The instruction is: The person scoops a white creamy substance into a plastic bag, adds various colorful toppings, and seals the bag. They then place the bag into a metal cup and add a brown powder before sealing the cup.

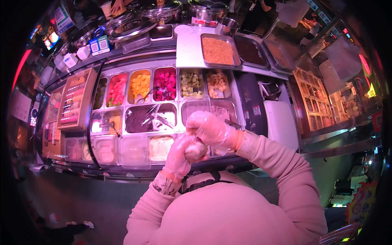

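Note:
My left hand (180, 154), in a clear plastic glove, cups a pale, rounded ball of dough (196, 151) in front of the counter's near edge. Over its top, my right hand (211, 127), gloved likewise, has its fingers bunched on the ball, where a bit of dark pink filling shows at the opening. The fingers hide part of the ball. Just beyond my hands are a clear plastic lid (194, 107) and a pan of pale lilac paste (221, 111). Left of my left hand sits a tub of white cream (160, 147).
Metal pans hold diced mango (141, 84), dragon fruit (164, 81) and other cut fruit. A film-covered pan of dark filling (141, 118) lies nearer. Behind stand a tray of tan crumbs (218, 50) and lidded pots (160, 9). A white board (280, 122) is at right.

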Demonstrator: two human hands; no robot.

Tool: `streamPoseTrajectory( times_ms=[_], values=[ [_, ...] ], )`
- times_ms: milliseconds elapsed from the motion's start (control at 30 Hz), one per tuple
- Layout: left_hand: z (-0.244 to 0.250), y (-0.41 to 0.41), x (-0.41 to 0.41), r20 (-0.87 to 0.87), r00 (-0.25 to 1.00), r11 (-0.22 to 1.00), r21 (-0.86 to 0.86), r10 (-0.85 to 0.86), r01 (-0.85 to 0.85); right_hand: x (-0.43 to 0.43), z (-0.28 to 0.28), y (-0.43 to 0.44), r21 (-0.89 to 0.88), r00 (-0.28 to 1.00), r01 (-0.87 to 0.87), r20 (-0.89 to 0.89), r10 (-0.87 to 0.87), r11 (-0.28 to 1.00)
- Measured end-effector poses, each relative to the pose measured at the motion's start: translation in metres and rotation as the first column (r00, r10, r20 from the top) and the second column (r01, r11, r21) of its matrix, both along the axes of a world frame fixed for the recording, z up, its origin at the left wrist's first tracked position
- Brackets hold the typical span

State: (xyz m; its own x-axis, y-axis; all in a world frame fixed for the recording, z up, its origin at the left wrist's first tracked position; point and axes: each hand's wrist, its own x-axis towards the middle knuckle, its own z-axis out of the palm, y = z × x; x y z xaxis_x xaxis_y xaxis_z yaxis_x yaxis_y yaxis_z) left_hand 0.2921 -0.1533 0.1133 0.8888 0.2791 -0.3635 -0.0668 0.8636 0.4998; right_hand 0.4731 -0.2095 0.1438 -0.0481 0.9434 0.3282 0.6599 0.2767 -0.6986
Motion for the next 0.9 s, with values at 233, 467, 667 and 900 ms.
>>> streamPoseTrajectory(
  times_ms=[233, 467, 667, 900],
  values=[
    [-0.018, -0.007, 0.028, -0.049, 0.999, 1.000, -0.018, 0.000, 0.000, 0.028, -0.004, -0.008, 0.040, 0.995, -0.070, -0.073, 0.073, 0.997],
    [-0.003, 0.001, 0.034, 0.066, 0.998, 0.990, -0.141, 0.007, 0.002, 0.054, -0.002, -0.017, -0.478, 0.585, -0.050, -0.726, -0.362, 0.877],
    [0.016, 0.017, 0.001, 0.186, 0.968, 0.986, -0.056, 0.167, -0.160, 0.027, 0.029, -0.018, -0.377, 0.264, -0.050, -0.898, -0.352, 0.925],
    [-0.043, -0.003, 0.019, -0.046, 0.951, 0.820, -0.494, 0.307, -0.289, -0.003, -0.039, -0.034, -0.446, 0.183, 0.132, -0.867, -0.464, 0.885]
  ],
)
